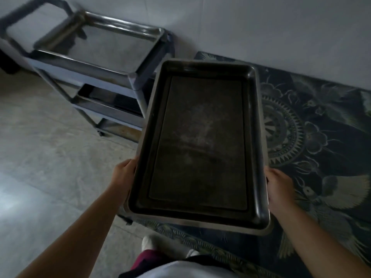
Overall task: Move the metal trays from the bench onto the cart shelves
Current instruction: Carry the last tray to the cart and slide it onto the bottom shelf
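Observation:
I carry a dark rectangular metal tray (pixel 200 145) in the air, lengthwise away from me. My left hand (pixel 123 173) grips its left long edge near my end. Gripping the right long edge is my right hand (pixel 280 187), fingers under the rim. Up and to the left stands the steel cart (pixel 112 63), against the wall, with a shiny bare top shelf. On its middle shelf lies a dark tray (pixel 112 99), partly hidden by the shelf above. The tray's far left corner hangs close to the cart's right side. No bench is in view.
A dark patterned rug (pixel 313 125) covers the floor at right, along a pale wall (pixel 261 27). Grey stone floor (pixel 50 147) spreads to the left of me. The cart's handle (pixel 22 21) sticks out at the far left. My feet show at the bottom.

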`<state>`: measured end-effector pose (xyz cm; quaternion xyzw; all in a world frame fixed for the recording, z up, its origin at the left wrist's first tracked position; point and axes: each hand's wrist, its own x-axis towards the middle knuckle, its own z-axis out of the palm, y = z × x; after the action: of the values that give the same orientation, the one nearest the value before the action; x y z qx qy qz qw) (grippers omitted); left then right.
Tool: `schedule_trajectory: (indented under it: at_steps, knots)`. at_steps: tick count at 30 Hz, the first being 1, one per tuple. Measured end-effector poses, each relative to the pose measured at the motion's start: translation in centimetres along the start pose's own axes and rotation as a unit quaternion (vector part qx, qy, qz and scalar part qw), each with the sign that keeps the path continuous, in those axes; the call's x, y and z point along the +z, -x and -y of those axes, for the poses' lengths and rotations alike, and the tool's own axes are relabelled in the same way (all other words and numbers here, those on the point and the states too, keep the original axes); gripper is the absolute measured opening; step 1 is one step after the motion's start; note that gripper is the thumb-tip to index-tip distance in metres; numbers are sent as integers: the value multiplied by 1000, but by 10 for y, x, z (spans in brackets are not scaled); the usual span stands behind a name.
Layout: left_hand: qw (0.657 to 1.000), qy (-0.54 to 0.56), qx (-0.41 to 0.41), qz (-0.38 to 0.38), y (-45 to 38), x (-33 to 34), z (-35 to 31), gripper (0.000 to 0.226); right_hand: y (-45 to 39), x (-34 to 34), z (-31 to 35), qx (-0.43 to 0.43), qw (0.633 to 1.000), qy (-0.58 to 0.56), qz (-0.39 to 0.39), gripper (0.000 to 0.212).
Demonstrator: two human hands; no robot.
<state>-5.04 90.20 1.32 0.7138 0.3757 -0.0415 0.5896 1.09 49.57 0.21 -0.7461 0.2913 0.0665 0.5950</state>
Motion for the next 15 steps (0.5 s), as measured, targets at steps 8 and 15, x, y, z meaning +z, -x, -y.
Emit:
schedule_trajectory:
  at_steps: [8, 15]
  knots:
    - [997, 71, 2, -32, 46, -84, 38, 36, 56, 43, 3, -34, 998, 33, 40, 22]
    - [986, 113, 8, -126, 89, -203, 97, 37, 142, 133, 13, -73, 985, 89, 128, 31]
